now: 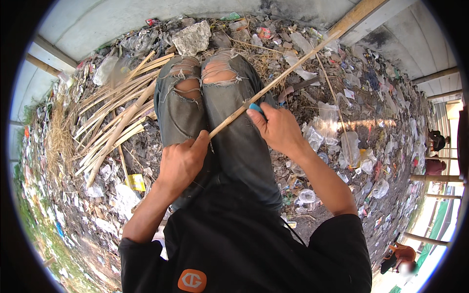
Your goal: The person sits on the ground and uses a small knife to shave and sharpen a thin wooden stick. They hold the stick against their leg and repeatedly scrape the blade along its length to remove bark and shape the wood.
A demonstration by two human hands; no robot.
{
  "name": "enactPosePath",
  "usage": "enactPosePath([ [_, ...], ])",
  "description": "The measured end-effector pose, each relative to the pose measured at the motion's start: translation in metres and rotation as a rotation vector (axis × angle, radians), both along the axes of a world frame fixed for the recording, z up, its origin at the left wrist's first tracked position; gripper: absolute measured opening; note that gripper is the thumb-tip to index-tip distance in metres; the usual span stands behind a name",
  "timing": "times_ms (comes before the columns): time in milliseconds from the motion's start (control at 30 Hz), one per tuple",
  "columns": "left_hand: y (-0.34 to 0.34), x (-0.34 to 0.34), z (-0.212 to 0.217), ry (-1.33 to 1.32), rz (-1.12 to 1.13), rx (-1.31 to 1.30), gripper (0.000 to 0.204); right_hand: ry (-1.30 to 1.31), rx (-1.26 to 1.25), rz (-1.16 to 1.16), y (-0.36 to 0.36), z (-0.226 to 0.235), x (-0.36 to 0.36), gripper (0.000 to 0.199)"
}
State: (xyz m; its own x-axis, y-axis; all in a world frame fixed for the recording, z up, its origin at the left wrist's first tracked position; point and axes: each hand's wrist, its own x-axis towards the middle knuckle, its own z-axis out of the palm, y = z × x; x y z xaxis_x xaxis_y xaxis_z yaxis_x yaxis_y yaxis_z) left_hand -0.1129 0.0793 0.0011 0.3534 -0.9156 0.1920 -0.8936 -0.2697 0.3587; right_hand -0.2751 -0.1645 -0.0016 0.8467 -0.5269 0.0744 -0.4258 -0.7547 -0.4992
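Observation:
A long thin stick (293, 68), pale and wood-like, slants across my lap from my knees up to the far right. My left hand (181, 160) is closed around its near end, above my thighs. Partway along the stick, my right hand (282, 128) is closed on a small blue object (257, 110) that lies against the stick. Only part of this object shows between thumb and fingers, so its kind is unclear. To the left of my legs lies a loose heap of split wooden strips (115, 115), with a thicker stick among them.
Litter and plastic scraps cover the ground around my legs. A pale rock (192, 38) sits beyond my knees, before a grey wall (93, 24). A wooden beam (360, 14) stands near the stick's far end. Another person (404, 255) is at the lower right.

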Motion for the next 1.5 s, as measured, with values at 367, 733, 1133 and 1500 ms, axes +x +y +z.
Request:
enactPosePath([
  [367,0.038,0.015,-0.002,-0.027,-0.051,-0.039,0.029,-0.159,-0.018,0.154,0.003,-0.019,-0.001,0.051],
  [733,0.067,0.033,-0.004,-0.096,-0.060,-0.031,0.027,-0.071,-0.005,0.053,-0.024,-0.018,-0.005,0.051],
  [1133,0.088,0.044,-0.006,-0.098,-0.037,-0.045,0.028,-0.291,0.046,-0.352,-0.103,-0.018,0.009,0.060],
  [1500,0.078,0.061,0.002,-0.112,-0.090,-0.052,0.032,-0.279,-0.349,-0.388,-0.139,-0.008,0.017,0.055],
])
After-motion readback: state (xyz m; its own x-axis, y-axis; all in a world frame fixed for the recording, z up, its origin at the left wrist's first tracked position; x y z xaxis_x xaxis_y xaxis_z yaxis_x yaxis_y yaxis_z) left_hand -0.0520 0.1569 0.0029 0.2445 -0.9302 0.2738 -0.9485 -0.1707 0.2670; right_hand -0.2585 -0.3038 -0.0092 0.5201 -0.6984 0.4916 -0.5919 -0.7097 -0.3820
